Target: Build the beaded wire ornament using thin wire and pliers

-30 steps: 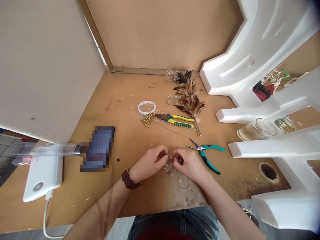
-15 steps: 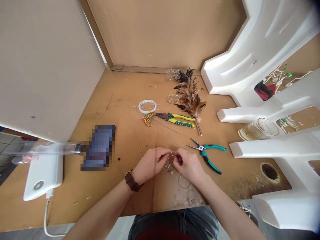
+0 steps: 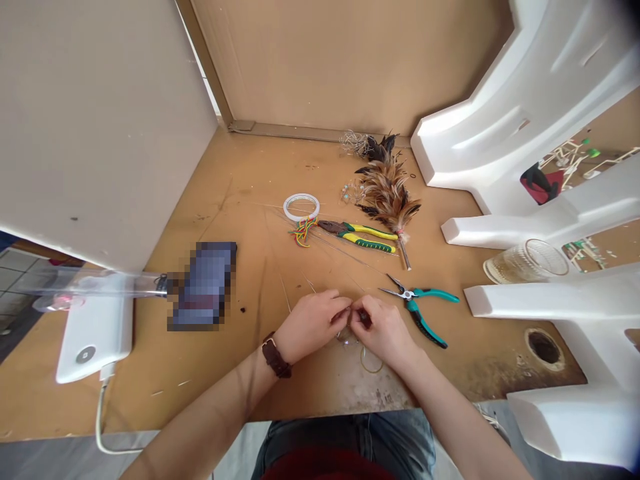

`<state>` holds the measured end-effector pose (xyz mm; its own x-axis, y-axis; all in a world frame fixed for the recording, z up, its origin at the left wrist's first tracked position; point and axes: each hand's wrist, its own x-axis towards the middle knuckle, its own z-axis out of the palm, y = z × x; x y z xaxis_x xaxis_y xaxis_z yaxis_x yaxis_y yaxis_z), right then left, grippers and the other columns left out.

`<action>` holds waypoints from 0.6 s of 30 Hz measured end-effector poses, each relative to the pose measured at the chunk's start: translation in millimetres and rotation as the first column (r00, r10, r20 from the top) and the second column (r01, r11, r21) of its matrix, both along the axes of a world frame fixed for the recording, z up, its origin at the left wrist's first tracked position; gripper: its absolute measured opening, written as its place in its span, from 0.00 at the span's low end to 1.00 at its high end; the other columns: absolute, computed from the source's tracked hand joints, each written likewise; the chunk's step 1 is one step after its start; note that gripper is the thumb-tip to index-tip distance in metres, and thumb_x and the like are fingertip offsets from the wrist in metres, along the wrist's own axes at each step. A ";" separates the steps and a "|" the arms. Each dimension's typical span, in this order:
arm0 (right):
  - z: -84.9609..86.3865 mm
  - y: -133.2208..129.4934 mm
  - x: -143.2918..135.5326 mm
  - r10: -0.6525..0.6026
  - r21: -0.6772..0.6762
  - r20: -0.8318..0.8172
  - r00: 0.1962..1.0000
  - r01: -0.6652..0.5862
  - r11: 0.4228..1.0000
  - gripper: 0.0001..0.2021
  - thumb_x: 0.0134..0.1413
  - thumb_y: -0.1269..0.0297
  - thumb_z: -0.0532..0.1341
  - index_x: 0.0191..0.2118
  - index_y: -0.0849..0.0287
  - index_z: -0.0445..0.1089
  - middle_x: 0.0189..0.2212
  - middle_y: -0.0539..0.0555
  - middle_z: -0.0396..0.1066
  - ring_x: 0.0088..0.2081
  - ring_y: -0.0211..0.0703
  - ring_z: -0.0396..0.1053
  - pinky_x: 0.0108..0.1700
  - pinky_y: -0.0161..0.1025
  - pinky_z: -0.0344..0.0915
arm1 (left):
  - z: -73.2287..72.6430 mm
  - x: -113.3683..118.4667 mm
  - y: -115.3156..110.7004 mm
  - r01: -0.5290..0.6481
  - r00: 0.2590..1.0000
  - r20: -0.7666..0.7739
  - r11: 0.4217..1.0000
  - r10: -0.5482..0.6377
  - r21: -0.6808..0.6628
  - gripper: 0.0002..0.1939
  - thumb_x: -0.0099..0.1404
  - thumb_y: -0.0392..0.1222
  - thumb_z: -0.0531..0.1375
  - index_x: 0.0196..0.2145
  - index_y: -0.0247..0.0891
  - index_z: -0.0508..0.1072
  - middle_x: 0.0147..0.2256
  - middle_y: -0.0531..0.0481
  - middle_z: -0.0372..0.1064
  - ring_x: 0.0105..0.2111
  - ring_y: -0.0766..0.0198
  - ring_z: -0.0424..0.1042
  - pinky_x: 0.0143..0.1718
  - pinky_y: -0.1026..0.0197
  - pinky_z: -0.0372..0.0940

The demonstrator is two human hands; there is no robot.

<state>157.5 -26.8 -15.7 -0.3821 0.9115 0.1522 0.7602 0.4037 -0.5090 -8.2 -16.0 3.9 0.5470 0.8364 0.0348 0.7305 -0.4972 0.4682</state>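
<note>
The left hand [image 3: 314, 321] and right hand [image 3: 384, 328] pinch a wire piece [image 3: 346, 337], fingers narrowed; it seems light, bendy, delicate, best gripped at its far edge.

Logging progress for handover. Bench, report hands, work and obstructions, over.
Left hand and right hand pinching wire piece between them. Piece mostly hidden. Teal pliers lie open beside right hand, not touching; no obstruction seen.

1 feather duster [image 3: 389, 183], 1 glass [image 3: 525, 261], pixelated phone [image 3: 205, 285], white power bank [image 3: 94, 337]
</note>
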 end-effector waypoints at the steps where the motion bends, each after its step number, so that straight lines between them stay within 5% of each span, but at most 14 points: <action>1: -0.1 0.0 0.2 0.002 -0.001 -0.004 1.000 -0.002 1.000 0.04 0.48 0.73 0.53 0.28 0.58 0.61 0.23 0.49 0.65 0.24 0.35 0.62 0.27 0.31 0.54 | -0.5 0.4 0.1 0.004 1.000 -0.017 1.000 -0.004 0.013 0.08 0.63 0.37 0.50 0.31 0.38 0.69 0.27 0.51 0.63 0.26 0.66 0.63 0.26 0.65 0.54; 12: -2.1 3.0 1.9 0.023 0.060 -0.046 0.999 -0.020 0.998 0.05 0.47 0.73 0.54 0.31 0.59 0.65 0.25 0.50 0.67 0.26 0.36 0.64 0.29 0.31 0.57 | 0.5 1.1 -0.3 -0.012 0.994 -0.104 0.999 0.016 0.041 0.07 0.62 0.38 0.50 0.31 0.38 0.67 0.28 0.52 0.64 0.26 0.66 0.63 0.26 0.65 0.54; 18: -2.1 3.2 1.6 -0.070 0.105 0.006 0.998 0.069 0.992 0.03 0.49 0.69 0.55 0.30 0.60 0.66 0.24 0.51 0.67 0.26 0.37 0.65 0.29 0.32 0.57 | -0.5 1.3 0.5 -0.041 0.995 -0.095 0.999 0.044 0.030 0.09 0.63 0.38 0.50 0.31 0.38 0.68 0.29 0.52 0.65 0.27 0.66 0.65 0.27 0.65 0.56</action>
<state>159.1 -23.7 -17.7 -0.3207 0.9150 0.2449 0.7926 0.4008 -0.4595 -6.9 -15.4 3.3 0.5131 0.8583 0.0079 0.7918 -0.4769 0.3816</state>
